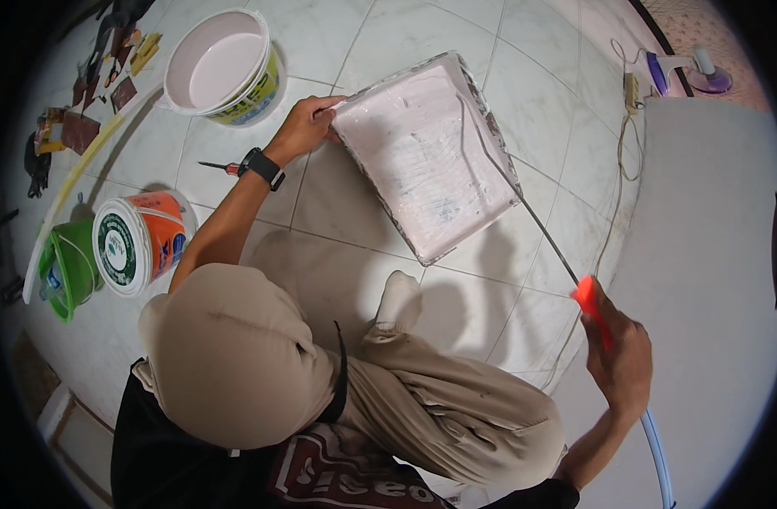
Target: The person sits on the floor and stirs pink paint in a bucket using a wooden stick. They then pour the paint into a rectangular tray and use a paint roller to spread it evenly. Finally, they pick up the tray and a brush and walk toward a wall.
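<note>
Your knee (236, 356) nearest cam, beige trousers. Paint tray (427, 153) on tiled floor, pink-coated; L hand (302, 127) grips its corner. White bucket (223, 64), green/yellow label, upper left. Orange tub (142, 242), round green-white lid label. R hand (622, 356) clenched on orange roller handle (590, 307).

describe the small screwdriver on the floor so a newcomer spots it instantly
Start at the open paint bucket of pale pink paint at the top. Drop to the bare tile below it, just left of the left hand and its black wristwatch. The screwdriver lies there: thin, dark shaft, red handle, far smaller than the buckets.
</note>
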The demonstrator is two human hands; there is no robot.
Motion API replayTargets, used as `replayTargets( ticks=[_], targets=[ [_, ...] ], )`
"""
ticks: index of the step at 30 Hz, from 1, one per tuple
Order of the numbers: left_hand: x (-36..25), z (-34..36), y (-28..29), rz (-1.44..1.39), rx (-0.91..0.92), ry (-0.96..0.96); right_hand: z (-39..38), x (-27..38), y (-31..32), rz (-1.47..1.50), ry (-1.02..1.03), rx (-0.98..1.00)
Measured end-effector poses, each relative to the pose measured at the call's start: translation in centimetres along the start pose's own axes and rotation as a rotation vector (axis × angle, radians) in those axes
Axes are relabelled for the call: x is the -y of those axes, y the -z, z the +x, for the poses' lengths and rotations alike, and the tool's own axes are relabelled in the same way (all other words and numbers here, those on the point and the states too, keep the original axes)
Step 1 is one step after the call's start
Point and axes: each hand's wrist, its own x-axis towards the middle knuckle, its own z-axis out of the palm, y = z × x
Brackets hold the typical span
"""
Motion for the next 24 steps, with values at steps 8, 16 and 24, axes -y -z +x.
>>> replayTargets(
  ticks=[8, 16, 24],
  targets=[
    [0.0, -0.4, 0.0, -0.083, -0.027, 0.015, 0.4, -2.5, -0.5, 0.090, 0.018, 0.030],
    [0.2, -0.3, 0.2, -0.090, -0.069, -0.016, 1.1, -2.1, -1.0, 0.129, 0.063, 0.027],
    [-0.1, -0.4, -0.3, -0.148, -0.049, -0.013, -4.0, -5.3, -0.8, 0.122, -0.163, 0.149]
  ],
)
